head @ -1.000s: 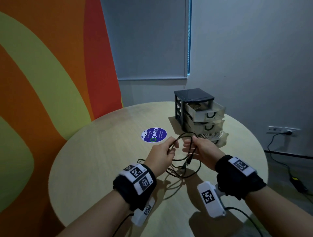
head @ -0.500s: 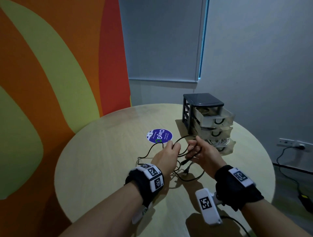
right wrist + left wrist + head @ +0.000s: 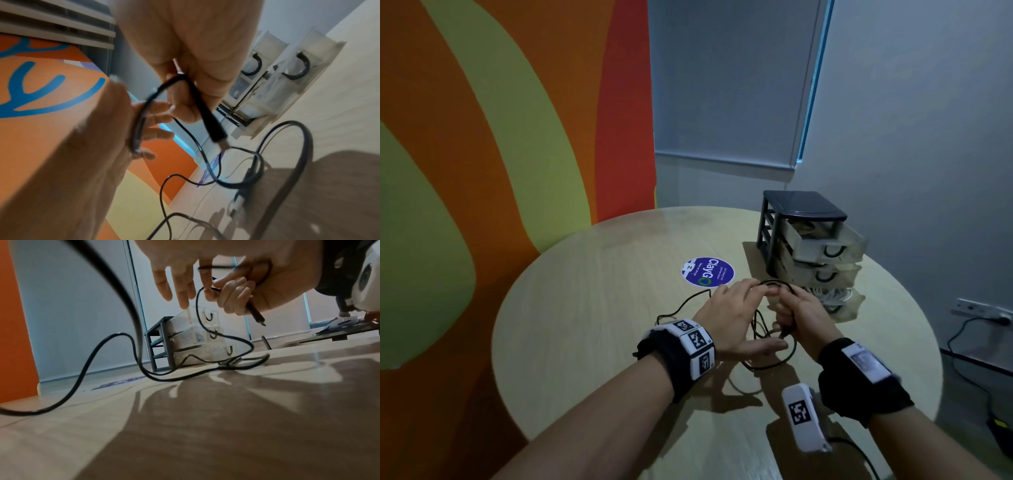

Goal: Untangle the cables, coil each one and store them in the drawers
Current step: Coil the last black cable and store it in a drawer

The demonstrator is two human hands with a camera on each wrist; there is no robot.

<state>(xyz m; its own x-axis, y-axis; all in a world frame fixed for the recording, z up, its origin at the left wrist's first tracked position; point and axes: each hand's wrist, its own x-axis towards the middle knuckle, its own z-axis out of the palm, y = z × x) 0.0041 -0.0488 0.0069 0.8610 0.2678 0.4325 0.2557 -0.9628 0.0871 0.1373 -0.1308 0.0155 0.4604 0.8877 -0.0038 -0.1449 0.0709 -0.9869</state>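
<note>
A black cable (image 3: 767, 367) lies in loose loops on the round wooden table (image 3: 585, 325), and part of it is lifted between my hands. My right hand (image 3: 791, 308) grips a bunch of the cable, its plug (image 3: 257, 318) sticking out below the curled fingers. My left hand (image 3: 739, 301) is right beside it, fingers straight and thumb spread. A loop of the cable (image 3: 139, 121) hangs over those fingers. Just behind the hands stands the black-framed drawer unit (image 3: 801, 209), with three clear drawers pulled out. The bottom drawer (image 3: 856, 299) holds a white cable.
A round blue sticker (image 3: 707, 271) lies on the table left of the drawer unit. The cable trails left past my left wrist. An orange and green wall stands on the left. A wall socket (image 3: 983, 308) with a cord to the floor is on the right.
My left hand has let go its pinch on the loop, and its fingers now lie straight with the loop over them. My hands have closed together; the right keeps its grip.
</note>
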